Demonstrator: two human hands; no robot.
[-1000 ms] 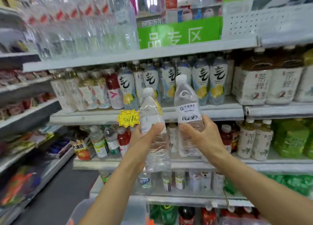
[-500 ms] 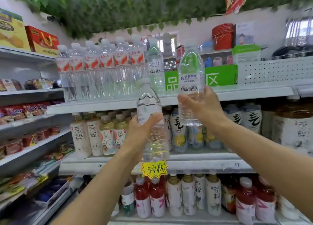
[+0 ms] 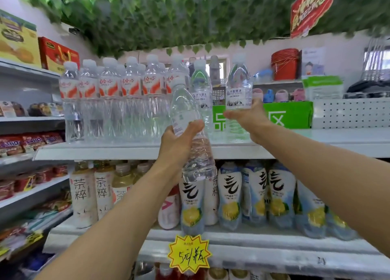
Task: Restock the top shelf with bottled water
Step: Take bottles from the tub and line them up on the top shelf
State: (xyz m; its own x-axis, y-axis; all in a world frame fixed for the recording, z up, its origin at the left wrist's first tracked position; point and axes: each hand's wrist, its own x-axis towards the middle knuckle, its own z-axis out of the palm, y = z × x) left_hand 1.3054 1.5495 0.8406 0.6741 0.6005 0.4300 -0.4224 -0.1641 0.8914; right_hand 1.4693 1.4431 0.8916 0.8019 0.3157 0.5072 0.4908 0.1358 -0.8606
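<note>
Each hand (image 3: 179, 140) (image 3: 249, 117) grips 1 water bottle (image 3: 190, 119) (image 3: 238, 89).

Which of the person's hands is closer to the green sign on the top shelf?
Right. The right hand, holding a water bottle, is directly beside the green sign; the left hand is lower, further left.

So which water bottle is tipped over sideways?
The bottle in the left hand leans left, below shelf level. The right hand's bottle stands straight.

water bottles (image 3: 118, 102) left on top shelf (image 3: 316, 141) | tea bottles (image 3: 84, 195) on shelf below
</note>
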